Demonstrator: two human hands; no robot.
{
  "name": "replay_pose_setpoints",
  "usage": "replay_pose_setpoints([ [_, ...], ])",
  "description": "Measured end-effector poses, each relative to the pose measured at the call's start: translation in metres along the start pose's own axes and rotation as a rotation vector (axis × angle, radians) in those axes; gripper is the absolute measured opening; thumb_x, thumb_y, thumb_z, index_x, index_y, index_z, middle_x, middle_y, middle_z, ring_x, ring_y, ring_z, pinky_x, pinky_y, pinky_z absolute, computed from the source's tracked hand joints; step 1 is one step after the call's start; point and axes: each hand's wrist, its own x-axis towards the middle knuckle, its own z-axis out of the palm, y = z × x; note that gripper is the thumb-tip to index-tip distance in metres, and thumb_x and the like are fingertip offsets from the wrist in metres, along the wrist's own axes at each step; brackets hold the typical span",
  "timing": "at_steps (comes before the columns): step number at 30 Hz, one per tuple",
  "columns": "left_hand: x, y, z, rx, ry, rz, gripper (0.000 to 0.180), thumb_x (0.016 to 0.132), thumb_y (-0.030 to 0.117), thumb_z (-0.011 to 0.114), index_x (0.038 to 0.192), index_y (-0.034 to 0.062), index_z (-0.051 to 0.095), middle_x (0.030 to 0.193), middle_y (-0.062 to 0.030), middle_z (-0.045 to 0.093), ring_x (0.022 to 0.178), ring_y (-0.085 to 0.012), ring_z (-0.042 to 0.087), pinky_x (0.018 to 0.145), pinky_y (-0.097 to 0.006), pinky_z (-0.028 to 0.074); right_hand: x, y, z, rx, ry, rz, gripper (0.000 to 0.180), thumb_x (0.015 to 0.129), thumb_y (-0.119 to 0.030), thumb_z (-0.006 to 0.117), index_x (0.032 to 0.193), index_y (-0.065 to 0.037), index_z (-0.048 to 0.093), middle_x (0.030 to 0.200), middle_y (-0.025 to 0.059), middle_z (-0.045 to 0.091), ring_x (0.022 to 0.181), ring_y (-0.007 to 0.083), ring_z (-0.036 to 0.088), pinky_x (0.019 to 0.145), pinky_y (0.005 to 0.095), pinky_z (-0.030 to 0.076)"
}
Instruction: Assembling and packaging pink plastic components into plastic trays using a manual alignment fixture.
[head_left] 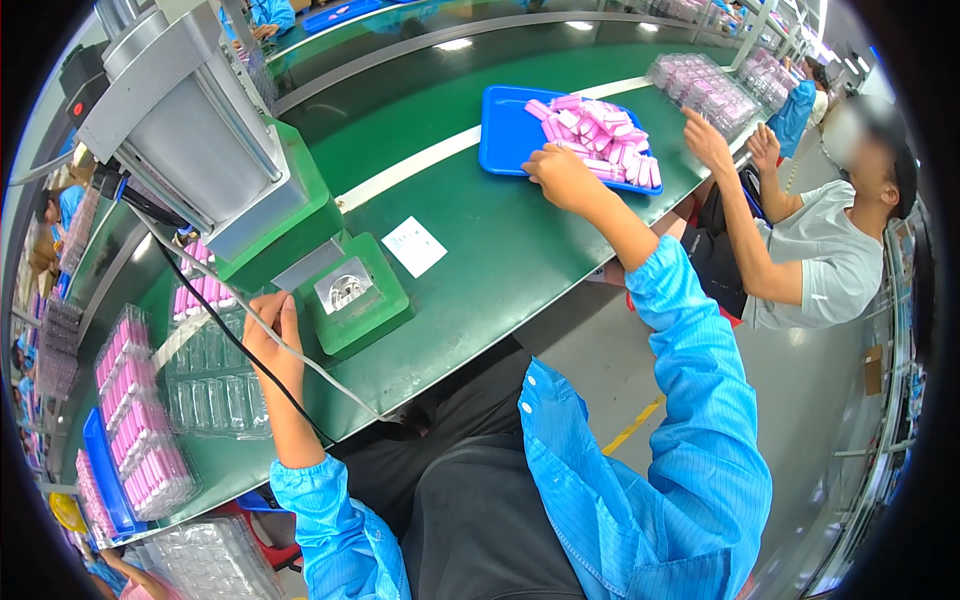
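My right hand [562, 178] is at the near edge of a blue tray [505, 130], its fingers bent in beside a heap of small pink-and-white pieces [600, 135]. Whatever its fingertips hold is hidden. To the left, my left hand [272, 335] is beside the green base [375, 315] of a bench press [215, 150], with thumb and fingers close together; I cannot make out what is between them. A metal fixture [345, 288] sits on that base, below the press head. The hand is next to a clear plastic compartment tray [215, 390].
A white paper card [414, 246] lies on the green bench [470, 265]. Clear trays of pink pieces [140, 425] stand at left. A grey cable [300, 358] and a black one run past my left hand. Another person [820, 245] sits at right, hands raised near stacked clear trays [705, 90].
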Motion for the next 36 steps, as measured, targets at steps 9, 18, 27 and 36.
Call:
replay_pose_setpoints([
  [9,0.003,-0.007,0.007,-0.100,-0.001,0.051,0.015,0.093,0.011,0.064,0.100,-0.0002,0.072,0.089,-0.0069,0.065,0.077,-0.0152,0.059,0.068,-0.026,0.046,-0.101,0.030,-0.027,0.039,0.075,0.107,0.027,0.085,-0.006,0.062,0.109,-0.011,0.072,0.112,0.0056,0.067,0.109,0.0255,0.057,0.094,0.0396,0.039],
  [18,0.037,-0.040,-0.046,0.040,0.199,-0.087,0.025,0.092,0.022,0.071,0.104,-0.0004,0.072,0.087,-0.0048,0.071,0.081,-0.0111,0.062,0.076,-0.028,0.048,-0.084,-0.177,-0.179,1.236,0.287,-0.695,0.023,0.082,-0.011,0.066,0.101,-0.001,0.071,0.095,0.0125,0.069,0.087,0.0326,0.063,0.077,0.0417,0.050],
  [27,0.097,-0.154,-0.106,0.570,0.047,-0.140,0.041,0.088,0.043,0.066,0.109,0.0084,0.071,0.095,-0.0168,0.072,0.092,-0.0303,0.069,0.081,-0.039,0.051,-0.067,-0.322,-0.202,1.876,0.558,-1.361,0.043,0.077,-0.020,0.071,0.116,-0.003,0.067,0.100,0.0099,0.064,0.079,0.0238,0.059,0.059,0.0369,0.044],
  [36,0.124,-0.220,-0.063,0.645,-0.317,-0.254,0.057,0.074,0.043,0.075,0.115,0.0043,0.069,0.114,-0.0222,0.068,0.109,-0.0354,0.065,0.095,-0.043,0.050,-0.046,-0.276,-0.237,1.613,-0.178,-1.496,0.015,0.087,-0.005,0.061,0.093,0.001,0.073,0.098,0.0153,0.067,0.081,0.0277,0.063,0.066,0.0366,0.048],
])
